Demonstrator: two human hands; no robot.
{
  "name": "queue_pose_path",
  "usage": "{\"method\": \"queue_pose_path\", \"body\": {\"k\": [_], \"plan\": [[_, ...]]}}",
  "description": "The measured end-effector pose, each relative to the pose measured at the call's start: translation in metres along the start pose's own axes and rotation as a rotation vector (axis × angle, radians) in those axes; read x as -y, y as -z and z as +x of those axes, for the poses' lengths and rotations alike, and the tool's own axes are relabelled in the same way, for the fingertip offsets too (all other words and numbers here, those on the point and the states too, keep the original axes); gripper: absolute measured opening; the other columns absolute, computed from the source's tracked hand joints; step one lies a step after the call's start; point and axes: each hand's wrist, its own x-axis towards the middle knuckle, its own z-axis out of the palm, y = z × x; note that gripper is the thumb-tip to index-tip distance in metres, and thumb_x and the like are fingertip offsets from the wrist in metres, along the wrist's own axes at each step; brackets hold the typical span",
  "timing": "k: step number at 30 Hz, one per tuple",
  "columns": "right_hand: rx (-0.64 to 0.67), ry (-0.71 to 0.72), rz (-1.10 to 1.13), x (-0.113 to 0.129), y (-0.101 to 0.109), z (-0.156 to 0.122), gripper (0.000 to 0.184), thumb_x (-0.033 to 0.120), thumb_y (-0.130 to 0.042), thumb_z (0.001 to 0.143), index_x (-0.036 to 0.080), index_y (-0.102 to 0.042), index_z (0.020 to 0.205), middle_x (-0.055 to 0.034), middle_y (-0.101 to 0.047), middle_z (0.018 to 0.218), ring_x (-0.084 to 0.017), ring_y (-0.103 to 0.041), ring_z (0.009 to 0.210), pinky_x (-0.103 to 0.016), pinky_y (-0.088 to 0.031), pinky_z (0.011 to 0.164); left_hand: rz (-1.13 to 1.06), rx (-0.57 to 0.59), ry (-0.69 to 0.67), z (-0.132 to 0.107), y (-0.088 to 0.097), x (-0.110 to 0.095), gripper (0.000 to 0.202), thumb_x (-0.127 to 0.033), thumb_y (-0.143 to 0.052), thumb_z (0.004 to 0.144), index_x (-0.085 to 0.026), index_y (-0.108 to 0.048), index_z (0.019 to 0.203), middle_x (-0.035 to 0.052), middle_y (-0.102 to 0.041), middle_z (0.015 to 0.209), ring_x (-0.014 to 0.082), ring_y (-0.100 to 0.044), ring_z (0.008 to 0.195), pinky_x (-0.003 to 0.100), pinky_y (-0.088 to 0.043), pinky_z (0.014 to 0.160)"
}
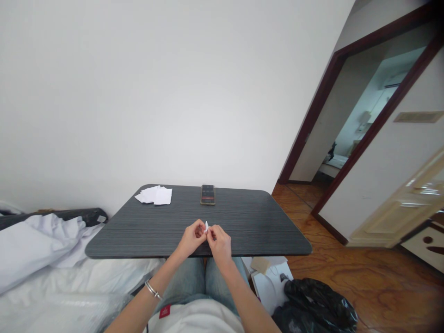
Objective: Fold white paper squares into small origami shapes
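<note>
Left hand [192,237], right hand [220,241] narrow on a white piece [206,227], perhaps paper; phone [208,194], sheets [162,195] beyond.

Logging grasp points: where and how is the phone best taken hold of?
The phone looks best pinched across its two long sides, coming from above and the near side. It appears to lie flat, short end facing the viewer, with bare table left and right of it and the wall beyond its far end.

A phone [208,196] lies midway along the far edge of the bench [249,222]; a black bag [317,303] sits on the floor [381,282] by the near right corner.
</note>
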Motion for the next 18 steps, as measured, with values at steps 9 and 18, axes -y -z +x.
{"method": "queue_pose_path", "body": {"k": [9,18], "plan": [[0.007,-0.003,0.074,-0.0014,-0.0007,0.0007,0.018,0.022,-0.041,0.080,0.018,-0.057,0.076,-0.0031,-0.059,0.067,-0.013,-0.055,0.058,-0.021,-0.041,0.053,-0.036,-0.041,0.007,0.0001,0.0004,0.0054,0.016,-0.029,-0.055,0.068,-0.016,-0.045,0.068,-0.0041,-0.049,0.057,0.0073,-0.044,0.048,0.017,-0.033,0.045],[0.013,-0.015,0.109,-0.0018,0.0004,0.0008,0.018,0.019,-0.042,0.079,0.017,-0.058,0.070,-0.0019,-0.059,0.064,-0.012,-0.054,0.057,-0.021,-0.041,0.057,-0.030,0.000,0.010,0.0000,-0.0004,0.0036,0.016,-0.028,-0.054,0.070,-0.016,-0.044,0.069,-0.0047,-0.047,0.057,0.0069,-0.043,0.049,0.016,-0.032,0.045]]}}
